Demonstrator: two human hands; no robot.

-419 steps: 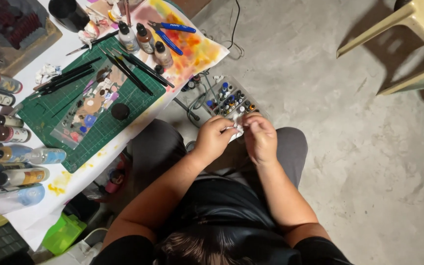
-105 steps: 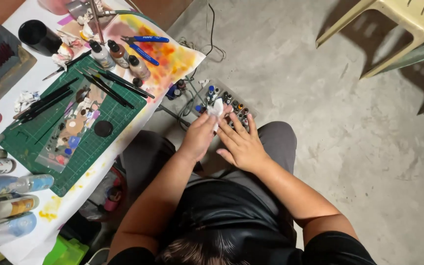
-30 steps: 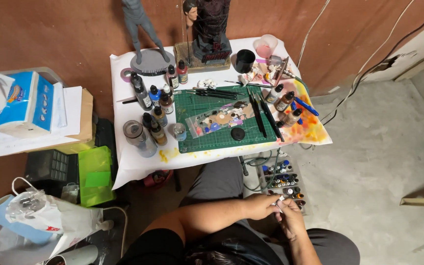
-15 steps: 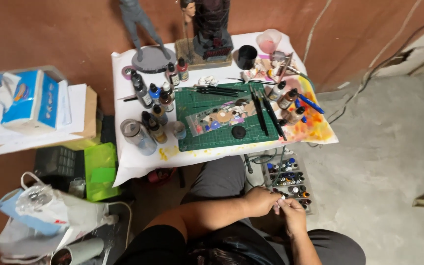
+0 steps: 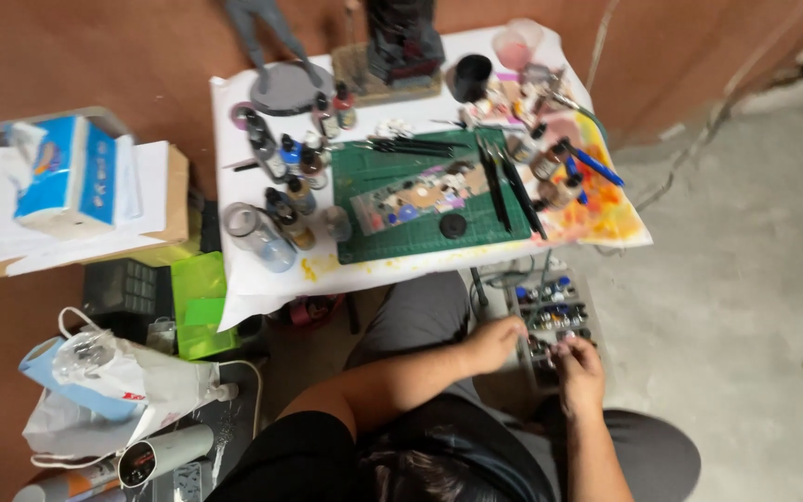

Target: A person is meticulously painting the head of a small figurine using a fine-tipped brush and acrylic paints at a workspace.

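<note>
Seated view from above: my left hand (image 5: pixel 493 344) and right hand (image 5: pixel 580 367) meet over the rack of small paint bottles (image 5: pixel 550 314) that stands on the floor by my knee, just below the bench (image 5: pixel 262 279) edge. Both sets of fingers are pinched together on something tiny between them, probably one of the little bottles or its cap; it is too small and blurred to tell which, so whether the grip is truly clamped on it I cannot tell. Such a bottle would be light, hard and smooth, likely slippery with paint, best taken round its body with the cap uppermost. On the bench lie the green cutting mat (image 5: pixel 420 200) with brushes (image 5: pixel 508 191) and a paint palette (image 5: pixel 415 197), upright bottles (image 5: pixel 285 200) to its left, a black cup (image 5: pixel 471 76), and a figure on a round base (image 5: pixel 285 85). The bench's overhanging cloth and leg crowd the rack; a tissue box (image 5: pixel 67 177) and plastic bag (image 5: pixel 113 381) sit well apart
</note>
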